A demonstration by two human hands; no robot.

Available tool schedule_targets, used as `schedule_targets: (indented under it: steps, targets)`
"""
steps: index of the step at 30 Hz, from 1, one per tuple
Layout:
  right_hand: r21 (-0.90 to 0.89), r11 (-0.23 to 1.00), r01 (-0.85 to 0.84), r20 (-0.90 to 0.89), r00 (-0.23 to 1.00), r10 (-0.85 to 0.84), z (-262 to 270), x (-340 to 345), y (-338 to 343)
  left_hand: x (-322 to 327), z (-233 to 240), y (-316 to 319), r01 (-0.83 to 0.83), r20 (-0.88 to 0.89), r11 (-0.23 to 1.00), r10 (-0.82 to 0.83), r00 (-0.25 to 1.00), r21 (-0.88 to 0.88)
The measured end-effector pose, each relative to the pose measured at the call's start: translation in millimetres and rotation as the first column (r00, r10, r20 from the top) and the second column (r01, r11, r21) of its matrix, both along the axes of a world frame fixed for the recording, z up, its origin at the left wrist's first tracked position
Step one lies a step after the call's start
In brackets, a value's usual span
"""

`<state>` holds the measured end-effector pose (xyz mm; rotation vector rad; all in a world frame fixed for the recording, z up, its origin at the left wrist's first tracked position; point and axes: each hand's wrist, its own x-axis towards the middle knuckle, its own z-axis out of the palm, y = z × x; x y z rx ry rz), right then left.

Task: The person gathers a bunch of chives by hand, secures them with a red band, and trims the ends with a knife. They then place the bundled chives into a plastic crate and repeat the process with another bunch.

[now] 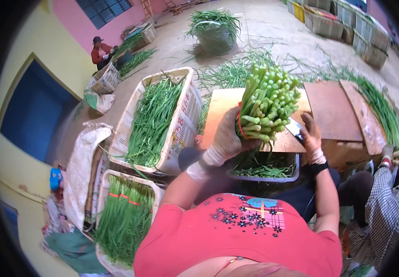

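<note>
My left hand (226,137), gloved, grips a thick bunch of green leafy-vegetable stalks (268,100), its cut ends tilted up towards me. A red band (240,123) goes around the bunch near my fingers. In my right hand (312,138) is a knife (293,128), whose pale blade shows beside the bunch's lower right; the stalks partly hide it. Both hands are above the near side of a wooden board (220,107). Below the board's near edge, at my lap, a grey plastic bin (296,173) holds loose green trimmings (268,171).
To the left, a white crate (194,100) holds loose greens; a nearer crate (160,195) holds red-banded bunches (125,214). A co-worker's sleeve (389,197) is close on the right, beside boards (334,110) and long greens (379,100). Ahead stands a full bag (216,39).
</note>
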<state>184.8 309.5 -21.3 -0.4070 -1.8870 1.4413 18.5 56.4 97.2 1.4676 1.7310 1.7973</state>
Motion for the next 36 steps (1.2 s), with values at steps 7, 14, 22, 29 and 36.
schedule_targets:
  steps: [7, 14, 22, 29, 36]
  targets:
    - [-0.084, 0.802, -0.592, 0.127, 0.792, 0.598, 37.0, -5.5, -157.6, 39.7, -12.6, -47.0, -0.035, 0.234, 0.997, 0.018, 0.972, 0.07]
    - [-0.411, 0.647, -0.642, 0.187, 0.636, 0.749, 29.7, -11.5, -158.7, 18.7, -40.9, -71.0, 0.078, 0.116, 0.994, -0.087, 0.989, 0.081]
    - [-0.45, 0.641, -0.621, 0.405, 0.498, 0.767, 10.2, -17.2, -158.2, 4.2, -97.0, -79.8, 0.046, 0.137, 0.982, -0.072, 0.988, 0.184]
    - [-0.117, 0.981, -0.157, 0.307, 0.933, 0.186, 146.0, -39.6, -130.9, 15.4, -104.5, -94.1, -0.184, 0.026, 0.97, 0.183, 0.983, 0.159]
    - [0.595, 0.467, -0.654, 0.537, 0.756, 0.375, 261.4, -103.9, -190.8, 23.7, -111.8, -91.2, -0.175, 0.128, 0.966, 0.152, 0.98, 0.189]
